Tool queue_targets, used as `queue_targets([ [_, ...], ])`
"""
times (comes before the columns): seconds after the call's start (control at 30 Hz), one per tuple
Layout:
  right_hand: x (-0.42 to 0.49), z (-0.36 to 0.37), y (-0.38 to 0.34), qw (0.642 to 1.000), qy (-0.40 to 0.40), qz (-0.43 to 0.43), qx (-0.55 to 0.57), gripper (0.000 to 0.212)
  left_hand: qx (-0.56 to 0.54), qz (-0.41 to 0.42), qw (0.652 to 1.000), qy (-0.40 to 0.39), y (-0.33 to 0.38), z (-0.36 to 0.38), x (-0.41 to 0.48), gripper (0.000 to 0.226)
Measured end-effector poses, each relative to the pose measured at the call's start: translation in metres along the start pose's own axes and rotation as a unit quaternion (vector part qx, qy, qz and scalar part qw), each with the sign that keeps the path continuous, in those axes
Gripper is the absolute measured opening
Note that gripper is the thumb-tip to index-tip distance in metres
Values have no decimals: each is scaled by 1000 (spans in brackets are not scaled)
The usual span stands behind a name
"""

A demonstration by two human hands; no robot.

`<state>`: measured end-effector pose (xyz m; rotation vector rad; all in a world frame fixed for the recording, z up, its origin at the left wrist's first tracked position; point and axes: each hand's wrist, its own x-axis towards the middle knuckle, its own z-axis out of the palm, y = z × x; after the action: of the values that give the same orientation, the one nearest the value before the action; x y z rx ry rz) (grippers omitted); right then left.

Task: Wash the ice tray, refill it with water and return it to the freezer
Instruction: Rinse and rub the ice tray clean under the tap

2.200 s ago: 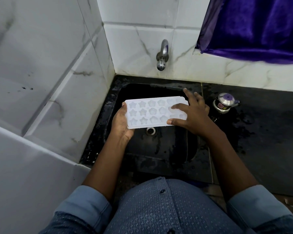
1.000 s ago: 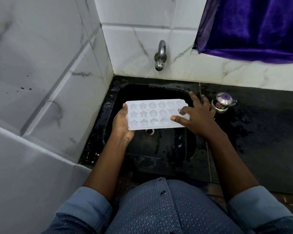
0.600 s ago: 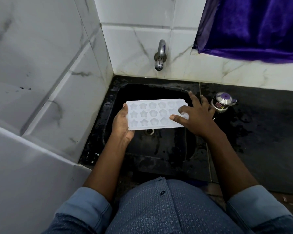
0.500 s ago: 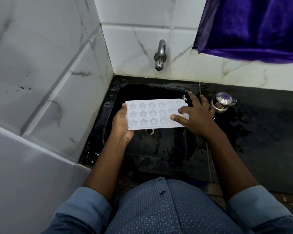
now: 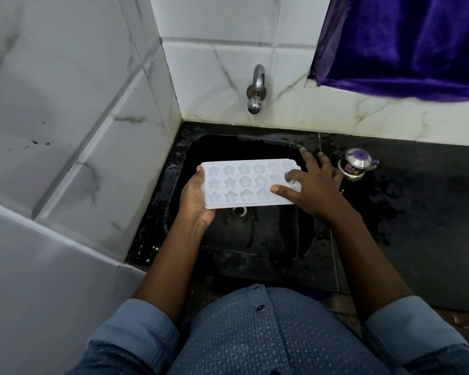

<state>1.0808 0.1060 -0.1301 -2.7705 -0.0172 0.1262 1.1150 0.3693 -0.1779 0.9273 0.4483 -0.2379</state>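
A white ice tray [image 5: 238, 182] with star and flower shaped cells is held level over the black sink [image 5: 255, 239]. My left hand [image 5: 194, 201] grips its left end, thumb on the top edge. My right hand [image 5: 309, 190] lies over the tray's right end with spread fingers, index finger and thumb touching the cells there. The steel tap [image 5: 256, 90] on the tiled wall above the sink shows no water running.
A small steel pot with a purple-knobbed lid [image 5: 356, 165] stands on the wet black counter [image 5: 417, 226] just right of my right hand. White marble tile walls close the left side. A purple cloth [image 5: 406, 41] hangs at the upper right.
My right hand has shifted slightly to the right across the tray's right end, its fingers rubbing the cells. The tray and my left hand have stayed almost in place.
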Motion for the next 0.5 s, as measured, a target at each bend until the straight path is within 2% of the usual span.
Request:
queue_targets([
  [0.5,-1,-5,-2,1000,-5,5,-4,57,-5,0,1000,-4,1,-2,6,52],
])
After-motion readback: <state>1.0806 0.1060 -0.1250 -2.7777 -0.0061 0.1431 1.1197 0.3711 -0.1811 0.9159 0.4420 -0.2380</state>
